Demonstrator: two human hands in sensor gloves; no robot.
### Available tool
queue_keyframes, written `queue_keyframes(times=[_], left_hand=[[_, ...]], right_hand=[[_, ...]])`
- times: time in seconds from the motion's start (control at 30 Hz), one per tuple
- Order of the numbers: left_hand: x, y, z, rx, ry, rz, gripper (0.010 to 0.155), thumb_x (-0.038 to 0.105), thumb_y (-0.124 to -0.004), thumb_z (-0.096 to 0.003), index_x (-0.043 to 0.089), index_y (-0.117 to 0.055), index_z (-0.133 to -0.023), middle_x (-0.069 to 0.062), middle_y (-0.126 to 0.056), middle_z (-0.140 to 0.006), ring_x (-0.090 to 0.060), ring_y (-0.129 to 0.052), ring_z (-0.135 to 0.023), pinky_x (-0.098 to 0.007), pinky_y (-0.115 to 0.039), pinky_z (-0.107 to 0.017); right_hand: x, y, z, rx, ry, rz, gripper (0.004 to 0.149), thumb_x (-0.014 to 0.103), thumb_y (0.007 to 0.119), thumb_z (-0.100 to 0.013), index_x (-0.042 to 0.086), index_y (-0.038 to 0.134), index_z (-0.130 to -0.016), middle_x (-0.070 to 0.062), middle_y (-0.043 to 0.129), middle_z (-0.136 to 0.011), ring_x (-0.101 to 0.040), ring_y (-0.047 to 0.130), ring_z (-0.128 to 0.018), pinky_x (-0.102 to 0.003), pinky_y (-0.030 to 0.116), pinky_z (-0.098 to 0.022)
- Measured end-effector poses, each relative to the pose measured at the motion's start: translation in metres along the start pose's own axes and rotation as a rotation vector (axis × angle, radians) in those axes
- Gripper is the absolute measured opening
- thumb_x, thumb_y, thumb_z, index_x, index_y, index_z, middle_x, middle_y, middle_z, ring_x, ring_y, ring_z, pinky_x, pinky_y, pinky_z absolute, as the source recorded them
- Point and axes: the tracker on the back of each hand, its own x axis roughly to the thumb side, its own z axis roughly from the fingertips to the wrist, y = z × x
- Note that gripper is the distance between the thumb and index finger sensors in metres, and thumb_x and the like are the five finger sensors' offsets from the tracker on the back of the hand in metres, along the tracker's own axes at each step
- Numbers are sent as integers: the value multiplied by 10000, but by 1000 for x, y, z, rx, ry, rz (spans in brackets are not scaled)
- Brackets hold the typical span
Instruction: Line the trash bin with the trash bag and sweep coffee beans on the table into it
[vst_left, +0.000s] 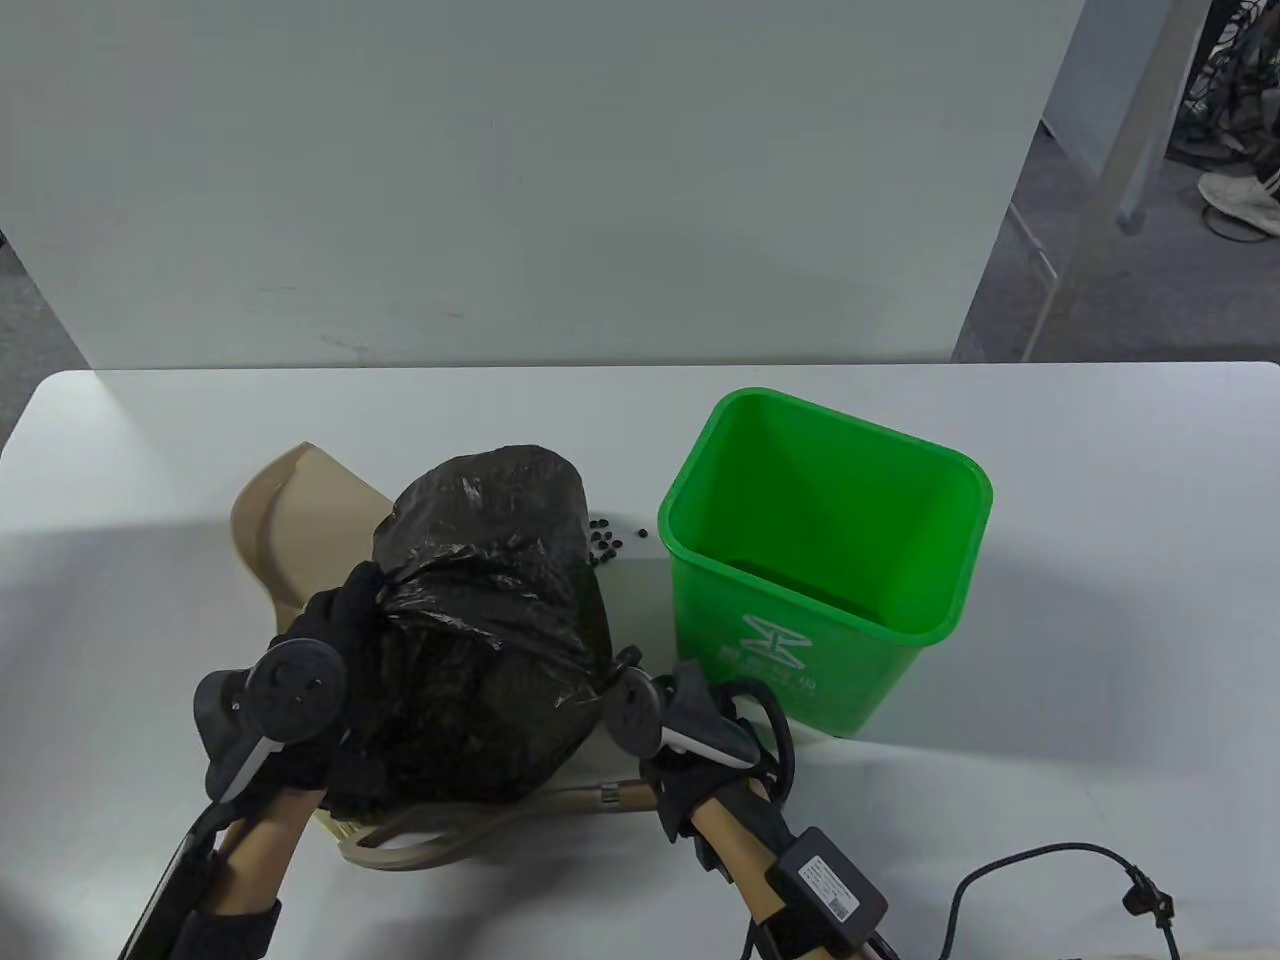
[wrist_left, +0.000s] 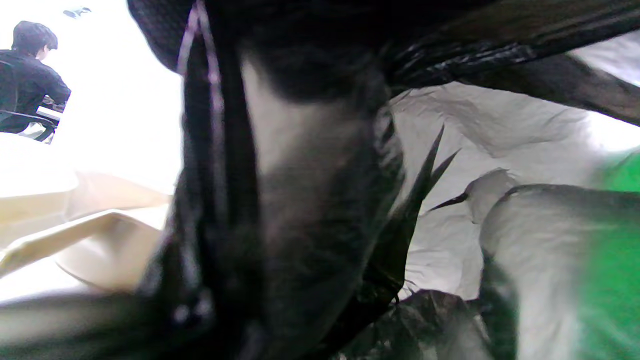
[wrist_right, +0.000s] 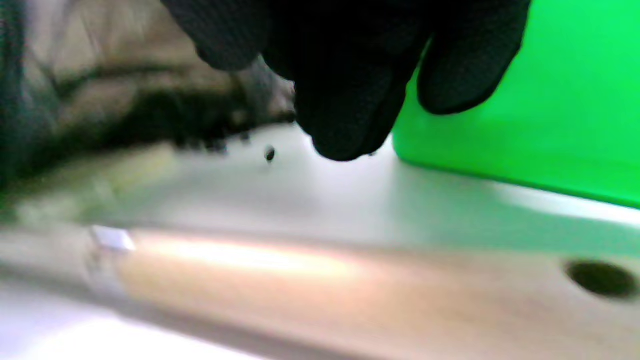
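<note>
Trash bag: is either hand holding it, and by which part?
The left hand grips the black trash bag at its bunched near-left edge. Whether the right hand grips its right side cannot be told.

Open: top of table (vst_left: 300, 420), frame's upper left.
Blocked: bag (vst_left: 490, 600) centre; bin (vst_left: 820, 560) to the right.

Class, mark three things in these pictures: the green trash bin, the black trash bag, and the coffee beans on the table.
green trash bin (vst_left: 800, 640), table view, front wall.
black trash bag (vst_left: 490, 620), table view, crinkled middle.
coffee beans (vst_left: 604, 541), table view, middle of cluster.
</note>
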Motion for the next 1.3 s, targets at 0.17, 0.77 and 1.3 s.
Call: queue_keyframes(times=[0.17,0.77,1.3], left_hand=[[6,4,2,16,-12,2,532,234,-687,-621,175,-549,-1132,-45,-756,-1012,-167,-934,-684,-572,-777,-614],[30,32,11,50,-242,207,538,264,-716,-619,195,-559,-1128,-30,-762,-1012,-143,-937,-672,-548,-793,-615],[45,-13,13,-138,-116,-318,1104,423,-771,-610,-78,116,-1035,-314,-131,-1144,-540,-495,-1049,-827,-465,-657]], right_hand=[[-1,-49,33,-372,-117,-404,640,370,533,-642,-28,398,-1125,-297,655,-1061,-432,840,-810,-680,649,-613],[110,-83,57,-492,-88,679,1013,592,619,-568,-79,133,-1152,-430,197,-1170,-644,445,-985,-813,401,-639],[66,-114,62,-868,-87,35,376,345,665,-611,195,757,-943,57,971,-590,-87,940,-344,-423,877,-415]])
